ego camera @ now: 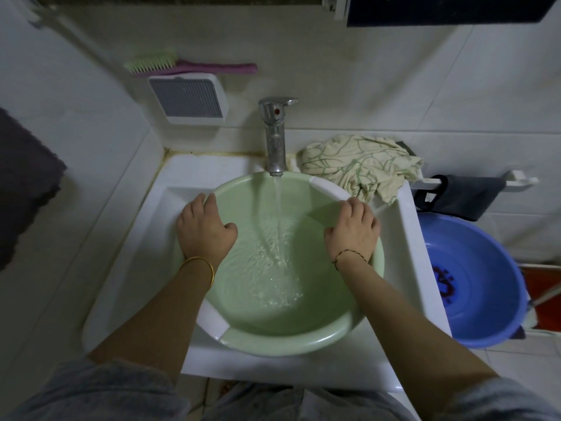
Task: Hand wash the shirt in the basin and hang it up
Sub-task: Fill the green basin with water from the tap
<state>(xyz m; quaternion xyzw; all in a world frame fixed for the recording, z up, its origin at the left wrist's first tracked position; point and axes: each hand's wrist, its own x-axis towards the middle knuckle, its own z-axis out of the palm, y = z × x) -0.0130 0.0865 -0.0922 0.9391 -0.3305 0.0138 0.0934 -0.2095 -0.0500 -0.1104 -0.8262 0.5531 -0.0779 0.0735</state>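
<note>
Both the left hand [204,226] and right hand [353,227] are gripping the round pale-green plastic basin's [291,337] rim while the crumpled cream green-patterned shirt [358,164] is lying behind, nearer the right.

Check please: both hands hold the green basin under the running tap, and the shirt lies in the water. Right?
No. The head view shows the shirt crumpled on the sink ledge beside the tap, not in the water; the rest holds.

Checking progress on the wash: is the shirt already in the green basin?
No, the shirt lies bunched on the sink ledge beside the tap, and the green basin holds only water.
</note>
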